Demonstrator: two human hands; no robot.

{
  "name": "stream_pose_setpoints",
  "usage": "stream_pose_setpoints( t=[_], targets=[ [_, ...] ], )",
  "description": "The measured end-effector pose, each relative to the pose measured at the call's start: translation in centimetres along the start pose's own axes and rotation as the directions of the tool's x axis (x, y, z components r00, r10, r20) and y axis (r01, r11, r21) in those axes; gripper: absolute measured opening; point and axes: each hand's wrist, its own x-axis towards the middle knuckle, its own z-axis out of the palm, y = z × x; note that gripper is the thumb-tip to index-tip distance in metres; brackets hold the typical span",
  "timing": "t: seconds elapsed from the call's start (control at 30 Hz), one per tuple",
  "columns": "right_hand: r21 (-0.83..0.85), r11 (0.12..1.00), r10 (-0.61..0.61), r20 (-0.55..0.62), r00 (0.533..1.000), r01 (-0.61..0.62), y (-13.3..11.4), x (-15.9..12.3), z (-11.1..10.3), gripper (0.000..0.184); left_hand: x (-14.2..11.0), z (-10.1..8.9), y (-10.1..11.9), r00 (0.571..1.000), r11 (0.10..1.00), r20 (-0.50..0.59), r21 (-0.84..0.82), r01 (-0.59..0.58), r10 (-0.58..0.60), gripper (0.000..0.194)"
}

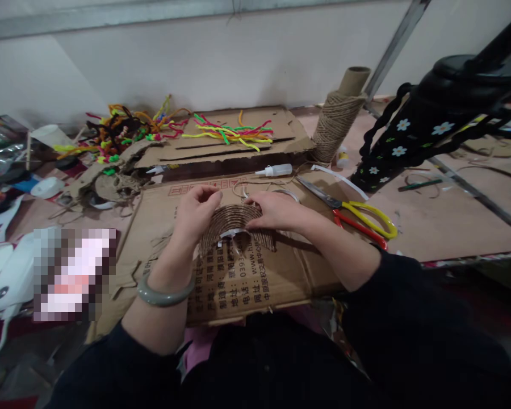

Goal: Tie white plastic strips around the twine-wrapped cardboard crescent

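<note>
An arch of brown twine laid in close curved rows lies over the printed cardboard in front of me. A white strip shows at its inner edge. My right hand grips the arch's upper right part, thumb on the near side and fingers on the far side. At its upper left edge is my left hand, fingers curled in against the thumb; whatever they pinch is hidden. Just beyond the hands lies a small clear squeeze bottle with a narrow tip, near a loose loop of thin twine.
Scissors with yellow and red handles lie to the right. Behind stand a twine spool and a black flowered bottle. Colourful pipe cleaners rest on a raised cardboard piece. A blurred-out bright rectangle is at the left.
</note>
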Motion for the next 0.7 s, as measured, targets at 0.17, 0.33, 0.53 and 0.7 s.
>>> stream_pose_setpoints(
  t=[0.17, 0.33, 0.53, 0.7],
  targets=[
    [0.285, 0.957, -0.051, 0.014, 0.999, 0.045, 0.5, 0.5, -0.1, 0.02, -0.1, -0.3, -0.1, 0.981, 0.994, 0.162, -0.028, 0.11, -0.104, 0.024],
    [0.452, 0.886, -0.064, -0.108, 0.992, 0.106, 1.1, 0.9, -0.5, 0.014, -0.5, -0.7, 0.6, 0.913, 0.972, 0.36, -0.063, 0.228, -0.191, 0.031],
    [0.47, 0.874, -0.054, -0.16, 0.986, 0.124, 0.6, 1.0, -0.5, 0.014, -0.8, -0.7, 1.2, 0.89, 0.949, 0.376, -0.077, 0.307, -0.257, 0.026],
    [0.566, 0.819, -0.061, -0.077, 0.995, 0.094, 0.4, 0.8, -0.4, 0.019, -0.9, -0.6, 1.5, 0.887, 0.934, 0.376, -0.125, 0.335, -0.268, 0.026]
  ],
)
